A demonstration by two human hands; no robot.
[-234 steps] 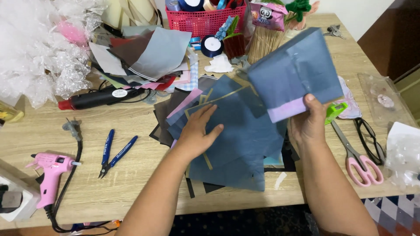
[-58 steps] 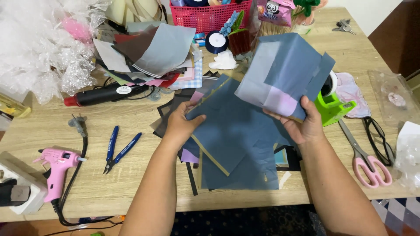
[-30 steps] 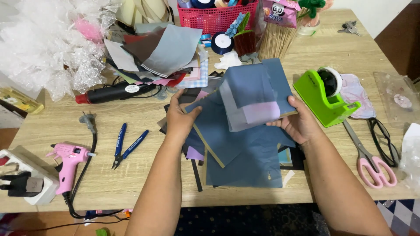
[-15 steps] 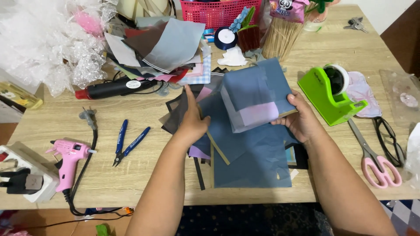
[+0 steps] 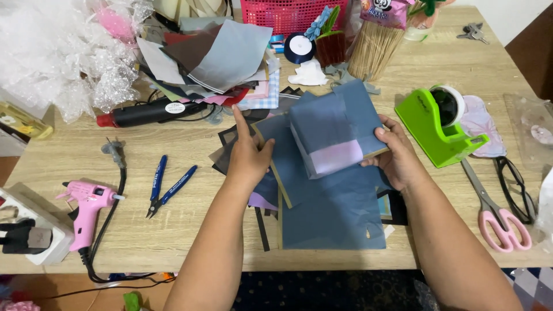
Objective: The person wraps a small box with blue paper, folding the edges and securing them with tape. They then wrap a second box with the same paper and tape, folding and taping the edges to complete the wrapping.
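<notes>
A pile of blue-grey felt sheets (image 5: 331,216) lies at the middle of the wooden table (image 5: 190,227). My right hand (image 5: 397,158) grips a small stack of blue-grey sheets (image 5: 337,124) with a lilac piece showing at its lower edge, held just above the pile. My left hand (image 5: 247,155) rests flat on the left edge of the pile, index finger pointing away from me, thumb against one blue sheet. Dark felt scraps poke out under the pile.
Green tape dispenser (image 5: 440,126), pink scissors (image 5: 498,213) and black glasses (image 5: 512,184) at right. Blue pliers (image 5: 167,184), pink glue gun (image 5: 86,207), black heat tool (image 5: 150,112) at left. Mixed felt heap (image 5: 213,63), red basket (image 5: 294,14), stick bundle (image 5: 374,49) behind.
My right hand has lowered the held stack from high at the right down toward the pile's middle. My left hand slid up along the pile's left edge.
</notes>
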